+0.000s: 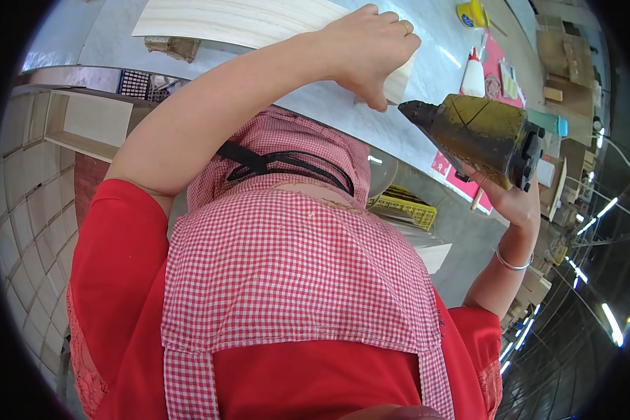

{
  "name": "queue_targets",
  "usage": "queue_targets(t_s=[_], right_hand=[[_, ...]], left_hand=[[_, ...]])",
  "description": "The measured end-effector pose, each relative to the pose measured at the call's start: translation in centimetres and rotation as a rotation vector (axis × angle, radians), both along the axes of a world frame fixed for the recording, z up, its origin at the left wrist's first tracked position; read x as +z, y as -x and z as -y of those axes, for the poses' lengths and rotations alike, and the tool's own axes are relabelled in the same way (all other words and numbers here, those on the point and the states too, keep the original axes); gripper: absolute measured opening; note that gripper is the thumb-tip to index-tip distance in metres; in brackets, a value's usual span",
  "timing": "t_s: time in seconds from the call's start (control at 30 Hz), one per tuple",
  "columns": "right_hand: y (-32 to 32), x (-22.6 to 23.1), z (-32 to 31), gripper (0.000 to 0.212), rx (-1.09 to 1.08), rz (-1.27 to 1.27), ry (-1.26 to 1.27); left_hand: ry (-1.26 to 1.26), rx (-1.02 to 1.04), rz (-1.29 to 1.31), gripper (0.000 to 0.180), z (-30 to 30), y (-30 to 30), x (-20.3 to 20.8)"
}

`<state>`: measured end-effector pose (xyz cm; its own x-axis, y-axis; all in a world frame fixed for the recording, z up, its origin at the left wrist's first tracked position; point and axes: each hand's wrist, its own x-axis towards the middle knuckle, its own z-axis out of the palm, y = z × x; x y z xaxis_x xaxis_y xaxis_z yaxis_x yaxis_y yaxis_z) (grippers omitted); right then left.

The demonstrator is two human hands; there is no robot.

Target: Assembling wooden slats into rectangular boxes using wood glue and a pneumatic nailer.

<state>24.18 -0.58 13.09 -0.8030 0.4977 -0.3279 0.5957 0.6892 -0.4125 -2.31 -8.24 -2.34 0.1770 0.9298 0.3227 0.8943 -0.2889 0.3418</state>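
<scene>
A pale wooden board lies along the far side of the worktable, with a short wooden end piece at its right end. My left hand is closed over that end, thumb down on the near side and fingers curled over the far side. In my right hand is a worn olive-yellow nail gun, its dark nose pointing left, close to my left thumb and the end piece. The nail gun's body hides most of my right fingers and its grip.
Under the board sits a rough wood block. Beyond the nail gun stand a white glue bottle with a red cap and a yellow tub. A shallow wooden box is at the left, a yellow crate below the table edge.
</scene>
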Motion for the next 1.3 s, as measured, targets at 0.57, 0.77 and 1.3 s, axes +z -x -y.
queue_targets(t_s=[0.57, 0.77, 1.3], right_hand=[[0.4, -0.4, -1.3, 0.048, 0.024, -0.023, 0.080], [1.3, -0.5, -2.1, 0.048, 0.048, 0.016, 0.033], [4.0, -1.6, -4.3, 0.041, -0.133, -0.214, -0.030]], left_hand=[[0.193, -0.064, 0.053, 0.066, 0.2, 0.7, 3.0], [0.242, -0.059, 0.003, 0.067, 0.8, 1.1, 5.3], [0.152, 0.133, -0.007, 0.086, 1.2, 0.2, 0.9]])
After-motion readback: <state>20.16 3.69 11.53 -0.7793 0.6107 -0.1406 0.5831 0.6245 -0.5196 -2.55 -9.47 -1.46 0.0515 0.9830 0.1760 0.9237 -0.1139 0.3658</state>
